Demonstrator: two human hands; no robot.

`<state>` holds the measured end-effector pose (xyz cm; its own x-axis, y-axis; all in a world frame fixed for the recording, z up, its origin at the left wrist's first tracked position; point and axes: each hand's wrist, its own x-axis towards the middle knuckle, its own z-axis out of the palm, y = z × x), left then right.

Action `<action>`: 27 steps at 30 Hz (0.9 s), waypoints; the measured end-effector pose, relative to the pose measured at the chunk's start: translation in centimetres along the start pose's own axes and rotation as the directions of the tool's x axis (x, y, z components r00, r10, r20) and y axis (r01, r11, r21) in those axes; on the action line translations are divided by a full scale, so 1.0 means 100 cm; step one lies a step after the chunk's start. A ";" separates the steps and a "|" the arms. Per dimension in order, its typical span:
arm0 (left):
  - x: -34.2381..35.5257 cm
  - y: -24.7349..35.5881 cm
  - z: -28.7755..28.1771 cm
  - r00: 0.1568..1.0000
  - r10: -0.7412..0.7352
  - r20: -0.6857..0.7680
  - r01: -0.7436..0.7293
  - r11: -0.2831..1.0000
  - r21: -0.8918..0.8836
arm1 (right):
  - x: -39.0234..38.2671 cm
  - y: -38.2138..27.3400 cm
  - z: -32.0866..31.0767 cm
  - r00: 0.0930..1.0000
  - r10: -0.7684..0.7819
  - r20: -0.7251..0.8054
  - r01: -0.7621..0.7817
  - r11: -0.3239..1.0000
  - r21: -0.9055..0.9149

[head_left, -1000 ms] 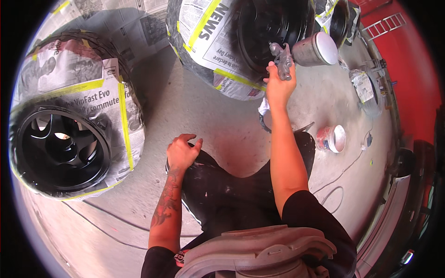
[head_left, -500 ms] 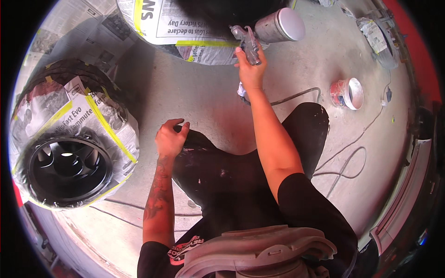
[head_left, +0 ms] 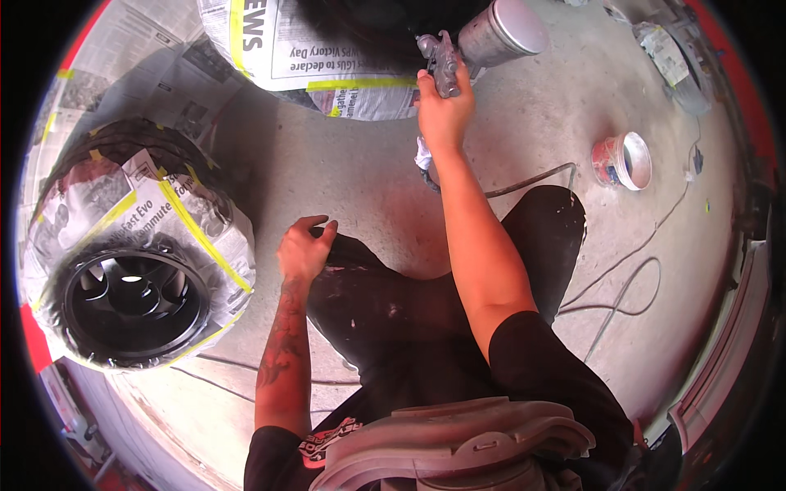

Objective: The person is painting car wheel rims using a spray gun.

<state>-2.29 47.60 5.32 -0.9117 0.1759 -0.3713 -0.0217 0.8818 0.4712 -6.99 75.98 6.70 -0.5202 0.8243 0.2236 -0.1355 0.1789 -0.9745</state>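
Note:
My right hand [head_left: 448, 119] is wrapped round the grip of a metal spray gun [head_left: 443, 67], its arm stretched forward. A silver paint cup [head_left: 503, 31] is fixed to the gun and leans to the right. A hose [head_left: 532, 182] runs from below the grip, where a whitish wrap shows. The gun is over the near right side of a dark wheel [head_left: 360, 29] whose surround is masked with newspaper [head_left: 291, 49] and yellow tape; the frame cuts it off at the top. Above my left knee, my left hand [head_left: 304, 250] holds nothing, thumb and fingers apart.
Left of me stands another newspaper-masked tyre with a glossy black wheel [head_left: 135, 303]. A small red-and-white bucket [head_left: 622, 161] is on the concrete floor [head_left: 344, 164] at right. Thin hose loops [head_left: 630, 295] lie beyond my right knee. A grey respirator-like piece [head_left: 458, 438] fills the lower edge.
The spray gun in my right hand has moved slightly right and farther away over the dark wheel. My left hand stays nearly in place. The view has shifted a little.

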 end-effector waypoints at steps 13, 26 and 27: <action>0.014 0.007 0.004 0.997 0.061 0.056 -0.062 0.998 0.008 | 0.040 -0.037 -0.015 0.929 0.355 0.101 -0.347 0.933 -0.090; 0.017 0.060 0.026 0.943 0.278 0.181 -0.304 0.943 0.133 | 0.000 0.040 -0.018 0.972 0.162 0.172 -0.215 0.909 0.358; 0.019 0.063 0.029 0.944 0.273 0.187 -0.302 0.941 0.153 | 0.000 0.040 -0.017 0.963 0.142 0.230 -0.226 0.891 0.394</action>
<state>-2.92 54.72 5.25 -0.7897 0.4884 -0.3713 0.3179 0.8433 0.4333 -6.07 77.63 2.74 -0.7140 0.6954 0.0810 -0.3356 -0.2384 -0.9113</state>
